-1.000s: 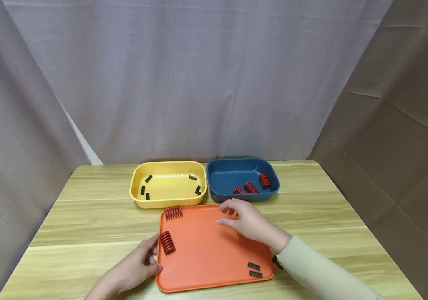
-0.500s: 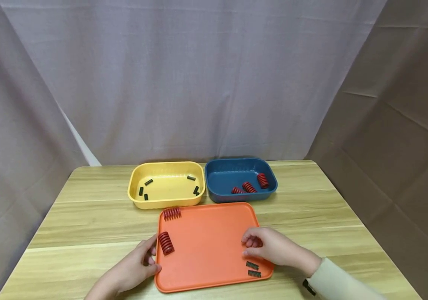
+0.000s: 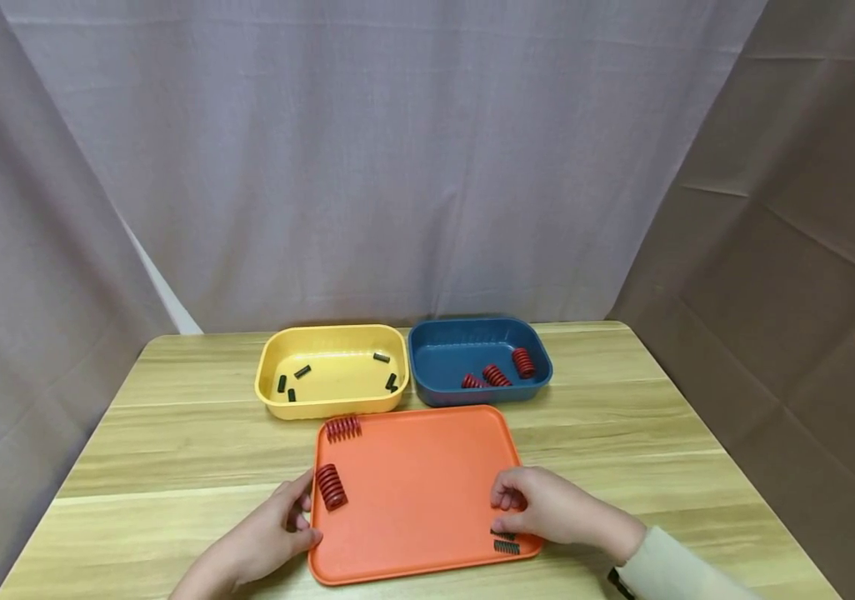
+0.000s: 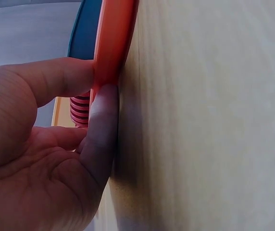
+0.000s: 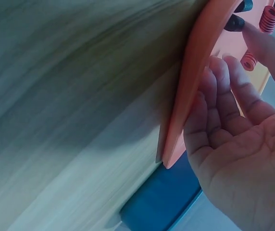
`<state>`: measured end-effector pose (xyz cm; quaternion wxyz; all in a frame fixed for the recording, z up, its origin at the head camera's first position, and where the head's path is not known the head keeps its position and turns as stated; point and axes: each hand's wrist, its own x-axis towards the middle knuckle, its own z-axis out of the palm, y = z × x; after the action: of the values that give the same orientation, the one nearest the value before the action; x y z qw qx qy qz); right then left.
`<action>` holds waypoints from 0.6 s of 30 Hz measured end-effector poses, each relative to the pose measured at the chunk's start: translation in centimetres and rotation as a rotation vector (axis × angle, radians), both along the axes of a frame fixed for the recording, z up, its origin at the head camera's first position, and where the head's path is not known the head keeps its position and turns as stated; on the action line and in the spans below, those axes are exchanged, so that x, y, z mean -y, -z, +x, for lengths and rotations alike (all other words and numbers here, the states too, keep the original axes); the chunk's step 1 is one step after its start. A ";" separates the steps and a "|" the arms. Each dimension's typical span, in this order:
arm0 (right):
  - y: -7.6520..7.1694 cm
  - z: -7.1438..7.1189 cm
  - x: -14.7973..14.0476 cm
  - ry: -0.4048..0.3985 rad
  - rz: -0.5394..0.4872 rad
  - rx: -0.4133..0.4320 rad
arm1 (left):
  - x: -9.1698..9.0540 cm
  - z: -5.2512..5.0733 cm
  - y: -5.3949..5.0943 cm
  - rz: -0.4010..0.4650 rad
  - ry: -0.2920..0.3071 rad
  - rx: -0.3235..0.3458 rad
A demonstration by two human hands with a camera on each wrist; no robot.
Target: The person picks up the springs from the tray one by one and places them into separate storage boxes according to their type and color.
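An orange tray (image 3: 416, 500) lies on the table. My left hand (image 3: 270, 529) grips its left rim; in the left wrist view the thumb and a finger are on either side of the edge. Near that hand a red spring (image 3: 332, 487) lies on the tray, with another red spring (image 3: 342, 428) in the far left corner. My right hand (image 3: 547, 504) is over the near right corner, fingers loosely bent. Its thumb touches or almost touches a small dark spring (image 5: 235, 23), with a gap between thumb and fingers. Beside it lies a second dark spring (image 3: 506, 547).
Behind the tray stands a yellow bin (image 3: 333, 408) with several small dark springs. To its right, a blue bin (image 3: 483, 397) holds red springs (image 3: 523, 362). A grey curtain (image 3: 382, 167) hangs behind the wooden table (image 3: 172, 458).
My right hand has moved from the tray's far right side down to the dark springs. One dark spring in the yellow bin has shifted slightly toward the viewer. My left hand stays put.
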<state>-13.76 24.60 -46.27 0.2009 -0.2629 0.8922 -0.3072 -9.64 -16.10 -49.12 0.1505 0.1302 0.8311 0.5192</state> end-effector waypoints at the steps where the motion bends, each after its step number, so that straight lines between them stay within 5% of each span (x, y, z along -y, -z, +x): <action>1: 0.0 0.0 0.0 -0.003 0.002 0.003 | 0.0 0.0 0.0 -0.002 0.000 -0.002; 18: 0.1 0.2 0.3 -0.074 0.060 -0.085 | 0.1 -0.1 0.1 0.027 0.007 0.033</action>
<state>-13.52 24.31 -46.32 0.1816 -0.3023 0.8985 -0.2614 -9.78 -16.18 -49.19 0.1643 0.1267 0.8209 0.5321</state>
